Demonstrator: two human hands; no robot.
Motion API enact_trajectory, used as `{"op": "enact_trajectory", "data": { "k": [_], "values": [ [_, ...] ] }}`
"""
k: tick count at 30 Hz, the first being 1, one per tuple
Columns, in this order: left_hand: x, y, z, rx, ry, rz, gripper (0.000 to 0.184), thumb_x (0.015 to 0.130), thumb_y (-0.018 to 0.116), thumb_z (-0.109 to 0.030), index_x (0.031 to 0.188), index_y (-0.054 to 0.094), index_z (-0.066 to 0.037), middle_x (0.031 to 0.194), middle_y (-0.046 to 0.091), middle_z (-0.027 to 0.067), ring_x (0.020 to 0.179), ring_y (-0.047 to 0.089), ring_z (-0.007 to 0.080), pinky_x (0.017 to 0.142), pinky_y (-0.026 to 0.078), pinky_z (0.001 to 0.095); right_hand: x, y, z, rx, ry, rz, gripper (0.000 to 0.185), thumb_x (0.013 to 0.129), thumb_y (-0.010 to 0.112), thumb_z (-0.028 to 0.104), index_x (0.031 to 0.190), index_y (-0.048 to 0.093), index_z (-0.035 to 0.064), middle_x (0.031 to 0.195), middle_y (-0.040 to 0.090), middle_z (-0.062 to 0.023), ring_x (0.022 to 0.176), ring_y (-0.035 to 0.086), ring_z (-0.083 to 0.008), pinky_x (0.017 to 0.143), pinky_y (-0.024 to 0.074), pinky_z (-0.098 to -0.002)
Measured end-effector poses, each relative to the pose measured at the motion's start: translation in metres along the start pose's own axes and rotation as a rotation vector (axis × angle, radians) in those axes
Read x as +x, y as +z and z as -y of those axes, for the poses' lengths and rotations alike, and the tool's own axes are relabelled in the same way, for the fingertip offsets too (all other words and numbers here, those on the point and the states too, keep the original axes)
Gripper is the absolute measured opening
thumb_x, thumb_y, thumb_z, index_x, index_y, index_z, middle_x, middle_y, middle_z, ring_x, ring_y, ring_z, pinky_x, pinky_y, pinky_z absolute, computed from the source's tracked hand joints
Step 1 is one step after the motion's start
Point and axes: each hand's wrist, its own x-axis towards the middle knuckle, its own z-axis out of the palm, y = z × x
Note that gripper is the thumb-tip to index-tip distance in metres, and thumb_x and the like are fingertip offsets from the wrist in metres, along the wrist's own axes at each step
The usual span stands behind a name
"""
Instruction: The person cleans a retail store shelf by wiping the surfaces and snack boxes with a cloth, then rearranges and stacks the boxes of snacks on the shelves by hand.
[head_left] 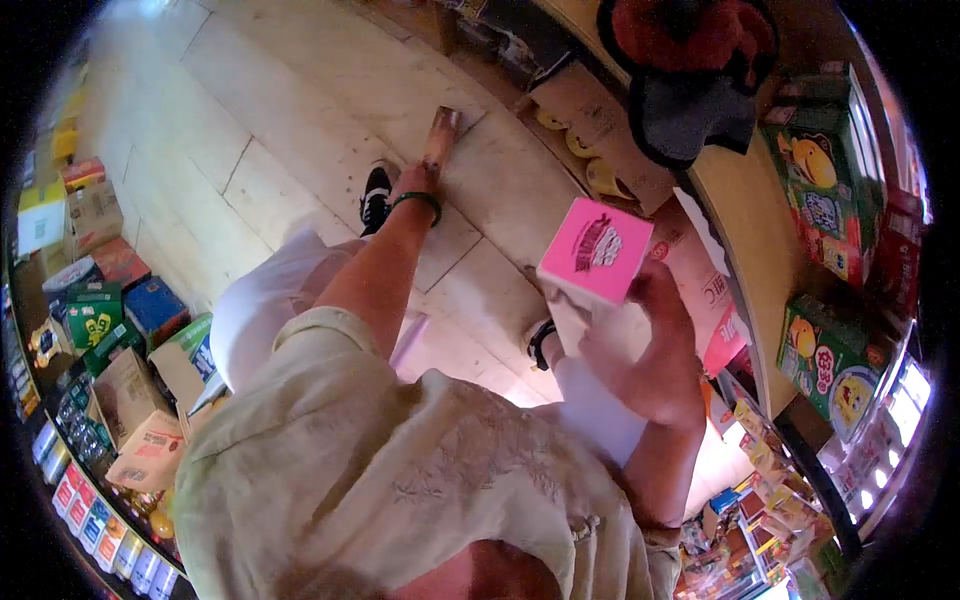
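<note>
My right hand (655, 345) is wrapped round a box with a bright pink top (597, 250), printed in dark and white lettering. It holds the box out in front of my right leg, and the pale sides below the top are partly blurred. My left hand (415, 182) reaches forward over the floor, a dark band on its wrist. From its fingers sticks a narrow brown, flat-looking piece (443, 135), whose kind I cannot make out.
Pale floor tiles (300, 110) stretch ahead. Shelves with cartons (128, 395), boxes and bottles line my left. At right stands a wooden counter edge (745, 280), with green printed boxes (825, 365) beyond it. A red and dark cloth-like item (690, 70) lies at the top.
</note>
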Motion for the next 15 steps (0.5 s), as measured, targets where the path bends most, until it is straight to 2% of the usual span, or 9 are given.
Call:
{"op": "enact_trajectory", "data": {
  "k": [2,4,5,6,8,10,12,14,15],
  "values": [
    [0.052,0.062,0.035,0.031,0.018,-0.056,0.041,0.09,0.049,-0.037,0.116,0.051,-0.005,0.114,0.059,0.0216,0.107,0.057,0.0368,0.09,0.046,0.0442,0.0,-0.001,0.002,-0.035,-0.009,0.032,0.056,0.063,0.069,0.01,0.113,0.045,0.0025,0.097,0.055,-0.0158,0.092,0.057,-0.0307,0.082,0.0443,-0.0391],
    [-0.026,-0.007,-0.01,-0.041,-0.148,-0.036,0.038,0.09,0.05,-0.033,0.115,0.047,-0.005,0.113,0.059,0.023,0.107,0.057,0.0371,0.09,0.046,0.0443,-0.001,-0.002,0.0,-0.029,-0.027,0.039,0.057,0.064,0.069,0.009,0.115,0.044,0.0017,0.098,0.056,-0.0158,0.093,0.057,-0.0298,0.082,0.044,-0.0388],
    [0.011,0.026,0.016,0.046,-0.03,-0.067,0.038,0.089,0.051,-0.033,0.115,0.048,-0.005,0.113,0.059,0.0225,0.108,0.057,0.0367,0.09,0.046,0.0442,-0.002,-0.001,-0.002,0.014,-0.008,0.03,0.058,0.064,0.069,0.009,0.115,0.044,0.0018,0.097,0.056,-0.0153,0.092,0.057,-0.0293,0.082,0.0441,-0.0387],
    [0.01,0.018,0.014,0.137,0.086,-0.108,0.037,0.089,0.052,-0.032,0.115,0.048,-0.005,0.113,0.059,0.0221,0.108,0.057,0.0362,0.089,0.046,0.0441,-0.004,0.0,-0.003,0.059,0.013,0.022,0.059,0.064,0.069,0.009,0.116,0.044,0.0019,0.097,0.056,-0.0147,0.092,0.057,-0.0289,0.082,0.0441,-0.0387],
    [-0.001,0.01,0.008,0.033,-0.076,-0.039,0.037,0.087,0.054,-0.031,0.112,0.051,-0.004,0.112,0.06,0.0221,0.107,0.057,0.0354,0.088,0.047,0.0436,-0.005,-0.003,-0.001,-0.014,-0.086,-0.005,0.06,0.064,0.07,0.01,0.117,0.044,0.0018,0.096,0.056,-0.0139,0.091,0.056,-0.0285,0.081,0.0443,-0.0383],
    [-0.019,-0.013,-0.007,0.024,-0.072,-0.054,0.039,0.087,0.054,-0.033,0.111,0.052,-0.003,0.112,0.06,0.0222,0.107,0.057,0.0354,0.088,0.047,0.0435,-0.006,-0.004,0.004,-0.03,-0.01,0.009,0.059,0.064,0.07,0.01,0.116,0.044,0.0016,0.096,0.055,-0.0137,0.089,0.055,-0.0287,0.081,0.0445,-0.0379],
    [-0.022,-0.029,-0.008,0.006,-0.068,-0.097,0.04,0.086,0.054,-0.034,0.11,0.053,-0.002,0.111,0.06,0.0223,0.106,0.058,0.0354,0.088,0.047,0.0434,-0.004,-0.006,0.006,0.062,-0.058,0.042,0.058,0.065,0.07,0.012,0.116,0.043,0.0015,0.095,0.055,-0.0139,0.088,0.055,-0.029,0.081,0.0446,-0.0377],
    [-0.008,-0.029,0.001,-0.028,-0.015,-0.066,0.047,0.086,0.051,-0.038,0.11,0.055,0.001,0.112,0.059,0.025,0.105,0.058,0.0368,0.088,0.047,0.0426,-0.006,-0.002,0.008,0.039,-0.01,-0.001,0.057,0.068,0.07,0.015,0.116,0.043,0.0019,0.097,0.055,-0.0143,0.09,0.055,-0.0286,0.083,0.0442,-0.0377],
    [0.002,-0.029,0.005,0.047,0.059,-0.109,0.054,0.087,0.047,-0.043,0.111,0.056,0.004,0.11,0.059,0.0277,0.103,0.058,0.0383,0.085,0.048,0.0432,-0.006,0.003,0.006,0.145,-0.038,-0.035,0.058,0.069,0.072,0.02,0.116,0.043,0.0022,0.101,0.056,-0.0144,0.094,0.055,-0.0274,0.086,0.0434,-0.0381]
  ]
}}
